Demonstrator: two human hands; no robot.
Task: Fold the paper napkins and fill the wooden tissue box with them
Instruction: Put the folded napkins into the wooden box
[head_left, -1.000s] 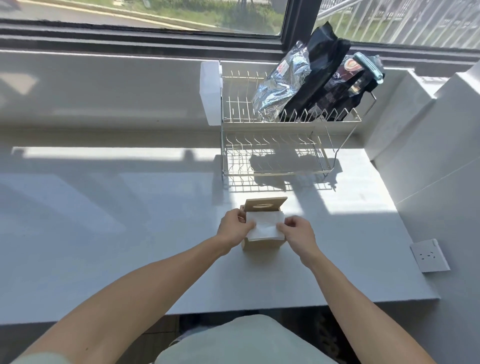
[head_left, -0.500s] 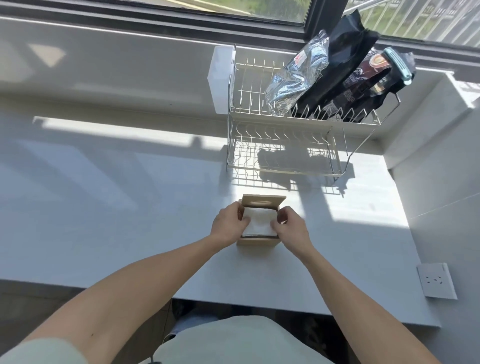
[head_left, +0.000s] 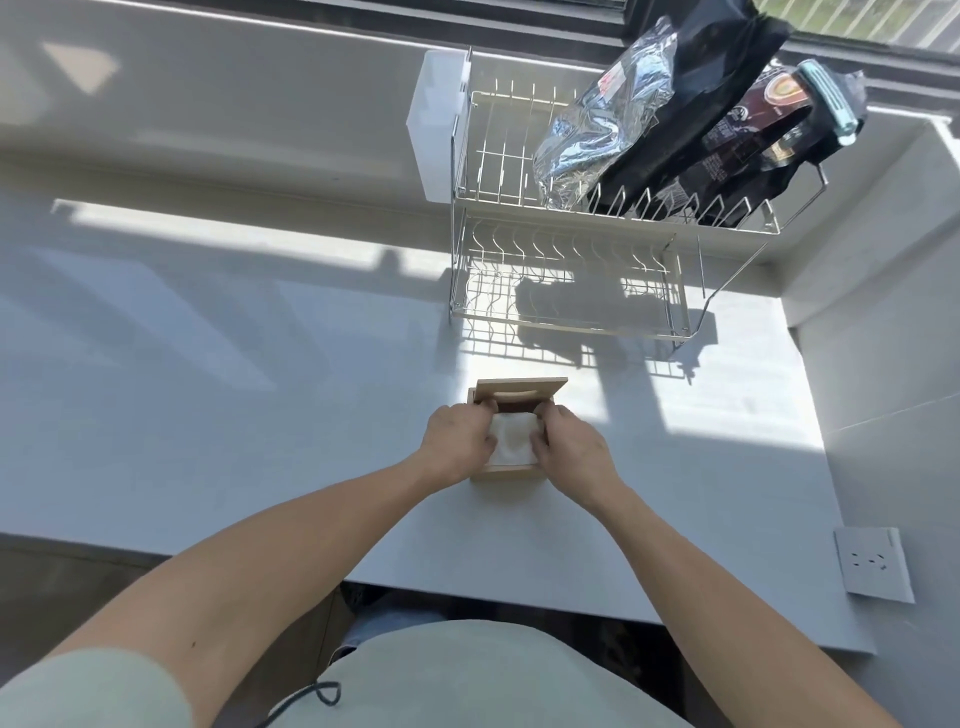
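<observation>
A small wooden tissue box (head_left: 511, 472) stands on the white counter, and its slotted wooden lid (head_left: 519, 388) leans upright at its far side. A stack of white folded napkins (head_left: 514, 441) lies inside the open box. My left hand (head_left: 457, 441) is at the box's left side and my right hand (head_left: 569, 444) at its right. The fingers of both hands curl over the napkins' edges and press on them. The box's side walls are hidden behind my hands.
A two-tier wire dish rack (head_left: 571, 260) stands behind the box, holding a silver foil bag (head_left: 597, 124) and dark packets (head_left: 727, 130). A white wall socket (head_left: 872, 564) is low on the right wall. The counter's front edge (head_left: 519, 603) is close to my body.
The napkins, held above the box a second ago, have gone down into it. Both hands followed them down and closer together. The camera has tilted down and moved nearer.
</observation>
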